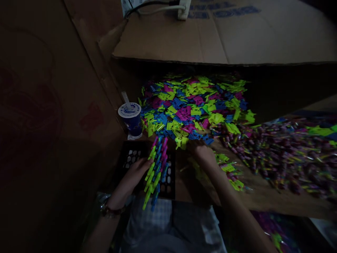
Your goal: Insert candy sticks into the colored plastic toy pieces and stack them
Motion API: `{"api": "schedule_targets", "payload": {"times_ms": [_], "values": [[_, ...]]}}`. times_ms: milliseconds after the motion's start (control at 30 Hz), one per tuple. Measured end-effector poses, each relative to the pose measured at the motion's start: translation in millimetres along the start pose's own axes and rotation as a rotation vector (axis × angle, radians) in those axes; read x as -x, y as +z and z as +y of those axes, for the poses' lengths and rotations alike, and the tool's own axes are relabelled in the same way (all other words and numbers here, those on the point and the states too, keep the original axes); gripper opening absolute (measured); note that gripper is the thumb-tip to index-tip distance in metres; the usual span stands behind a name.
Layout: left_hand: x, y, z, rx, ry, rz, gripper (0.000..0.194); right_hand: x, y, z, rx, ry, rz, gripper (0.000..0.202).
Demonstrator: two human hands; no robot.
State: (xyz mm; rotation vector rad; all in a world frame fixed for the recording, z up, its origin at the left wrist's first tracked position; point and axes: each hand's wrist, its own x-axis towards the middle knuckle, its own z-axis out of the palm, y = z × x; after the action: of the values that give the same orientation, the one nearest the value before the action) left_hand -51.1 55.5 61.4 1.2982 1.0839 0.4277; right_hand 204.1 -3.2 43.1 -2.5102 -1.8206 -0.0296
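Observation:
Yellow, blue and pink plastic pieces form a large heap [186, 102] on the wooden table. My left hand [138, 170] is closed on a long bundle of the same kind of pieces [156, 168], lined up in slanting rows above a black perforated tray [171, 186]. At the front edge of the heap is my right hand [201, 153], close to yellow and blue pieces. Its fingers are dark and blurred, so what they touch or hold cannot be made out. A smaller group of pieces [231, 174] lies beside my right forearm.
A blue cup [133, 121] with a white lid stands left of the heap. Cardboard [223, 35] overhangs the back, with a white power strip [184, 10] on it. Many small wrapped items [284, 154] cover the right side. A wooden wall [86, 88] rises at left.

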Motion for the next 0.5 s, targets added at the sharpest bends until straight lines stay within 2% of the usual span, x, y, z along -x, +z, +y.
{"api": "schedule_targets", "payload": {"times_ms": [100,200,300,400,500], "values": [[1.2,1.8,0.2,-0.008,-0.016,0.011,0.046,16.2,-9.5,-9.7,-0.232,0.050,0.109,0.024],[5.2,4.6,-1.6,0.024,-0.032,0.041,0.047,42.2,-7.6,-34.0,-0.796,0.105,0.230,0.022],[10.4,8.7,-4.6,0.083,-0.023,0.068,0.048,70.4,9.4,-64.9,-1.231,0.168,0.181,0.022],[13.7,12.4,-6.3,0.107,-0.044,0.093,0.052,89.5,30.7,-87.8,-1.323,0.209,0.021,0.017],[13.2,12.9,-7.5,0.105,-0.078,0.121,0.056,95.4,41.2,-95.4,-1.282,0.196,-0.037,0.010]]}}
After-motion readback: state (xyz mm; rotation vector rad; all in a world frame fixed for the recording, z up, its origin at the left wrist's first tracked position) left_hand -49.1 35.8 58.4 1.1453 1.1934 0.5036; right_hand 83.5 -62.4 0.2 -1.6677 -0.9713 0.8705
